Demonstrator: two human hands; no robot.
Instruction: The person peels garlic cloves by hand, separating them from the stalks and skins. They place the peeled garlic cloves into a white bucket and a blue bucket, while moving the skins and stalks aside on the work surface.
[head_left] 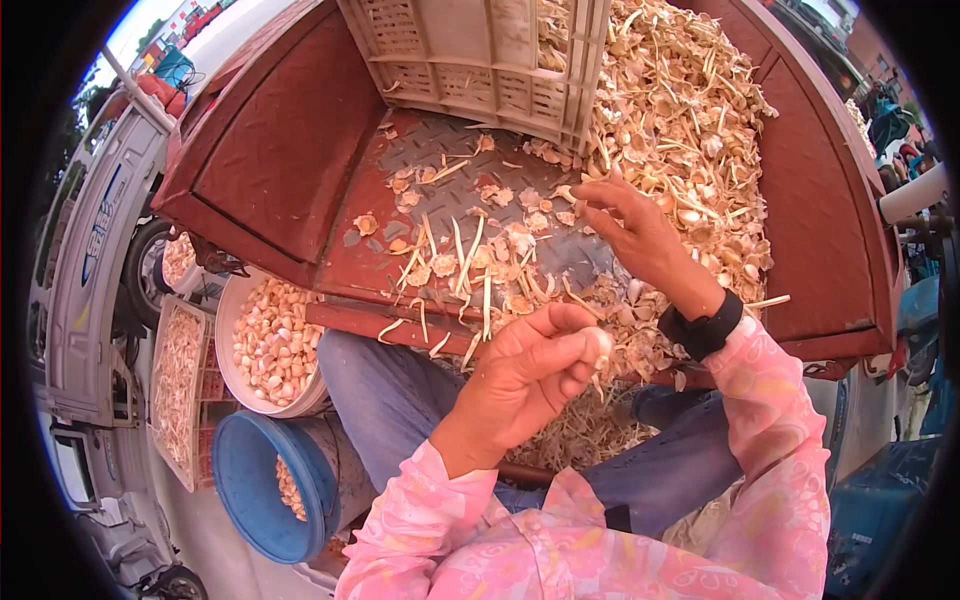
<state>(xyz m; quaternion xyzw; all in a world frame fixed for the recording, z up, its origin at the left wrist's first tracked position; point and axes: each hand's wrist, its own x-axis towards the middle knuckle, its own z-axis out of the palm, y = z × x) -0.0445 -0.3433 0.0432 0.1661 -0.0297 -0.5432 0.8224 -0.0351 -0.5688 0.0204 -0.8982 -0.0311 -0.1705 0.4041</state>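
Note:
My left hand (525,378) is closed over my lap, pinching a pale garlic clove (598,346) between thumb and fingers. Strips of dry skin dangle just below it. Farther forward, my right hand (640,238), with a black band on the wrist, reaches over the red metal cart bed (390,160). At its bent fingertips is a small pale piece of garlic stalk (566,193). Loose garlic stalks (468,255) and papery skins lie scattered on the bed before my hands. A big heap of garlic skins (680,120) fills the right side.
A white plastic crate (480,75) stands tilted at the back of the bed. To my left are a white bucket (228,345) of peeled cloves, a blue bucket (232,470) with some cloves, and a crate (180,385) of garlic. A grey vehicle (95,230) is parked beyond.

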